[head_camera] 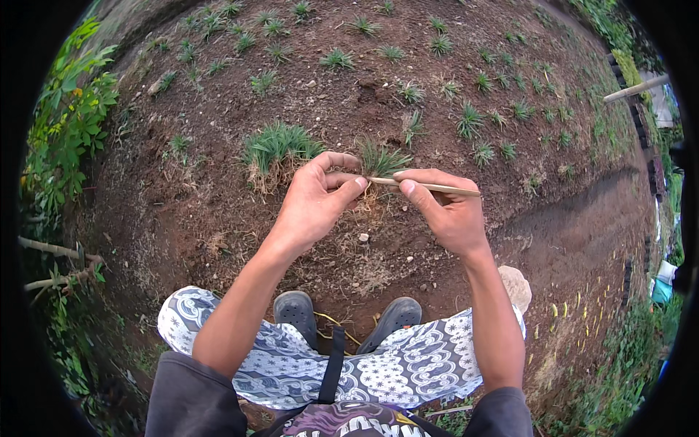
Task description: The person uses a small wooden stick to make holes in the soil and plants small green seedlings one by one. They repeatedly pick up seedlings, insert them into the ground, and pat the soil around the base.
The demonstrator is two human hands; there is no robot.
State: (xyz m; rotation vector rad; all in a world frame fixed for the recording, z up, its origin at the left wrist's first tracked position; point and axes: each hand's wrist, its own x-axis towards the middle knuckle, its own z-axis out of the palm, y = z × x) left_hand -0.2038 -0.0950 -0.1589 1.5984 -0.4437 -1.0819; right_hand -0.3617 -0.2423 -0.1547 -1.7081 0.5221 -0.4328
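My left hand [319, 199] pinches the base of a small tuft of grass-like plant [382, 159], its green blades fanning up and thin pale roots hanging below. In my right hand [453, 216] is a slender pale stick [445, 189], apparently wood or bamboo, gripped between thumb and fingers. The stick's left tip meets the tuft's base beside my left thumb. Just left of my hands, a dense bundle of similar green plants [279, 146] with bare, tangled roots rests on the brown soil [327, 257].
Small grass-like tufts [337, 59] grow across the soil ahead. Leafy shrubs [76, 104] and cut branches [60, 251] line the left. My dark clogs [297, 314] stand close below, by a pale stone [515, 289]. A pole [636, 89] juts in at right.
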